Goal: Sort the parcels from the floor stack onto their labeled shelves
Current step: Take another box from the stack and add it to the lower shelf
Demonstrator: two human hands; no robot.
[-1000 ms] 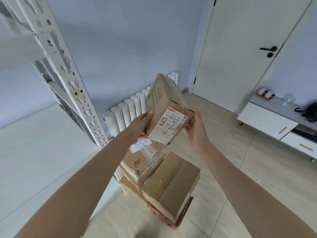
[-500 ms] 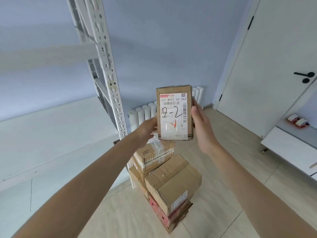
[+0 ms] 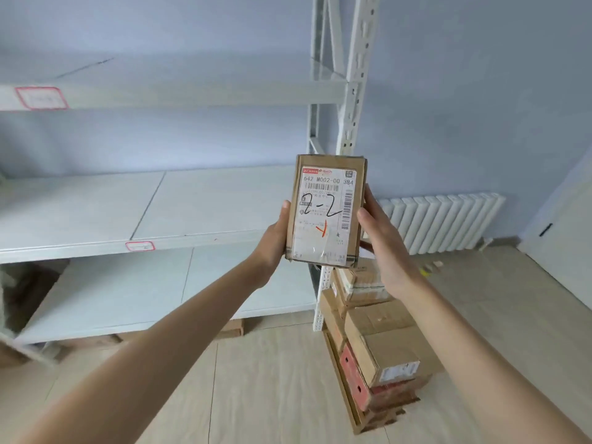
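Parcel [image 3: 326,213] marked "2-2" by hand, held upright at chest height in front of the shelving, its printed label facing the camera. A second ago it was tilted over the floor stack; it is now squared up and readable, and the view has swung from the door side toward the rack. Left hand [image 3: 272,238] grips the left edge with the thumb on the front face; right hand [image 3: 381,238] grips the right edge likewise, so both hands close on the parcel. Middle shelf [image 3: 96,216] lies just behind and to the left, with a red-bordered tag [image 3: 140,246] on its front edge; upper shelf [image 3: 179,91] carries a similar tag [image 3: 41,97]; neither tag is legible. Floor stack [image 3: 381,344] stands below, beside the rack upright [image 3: 352,91]. The code appears to have been read; matching it to a shelf tag comes next.
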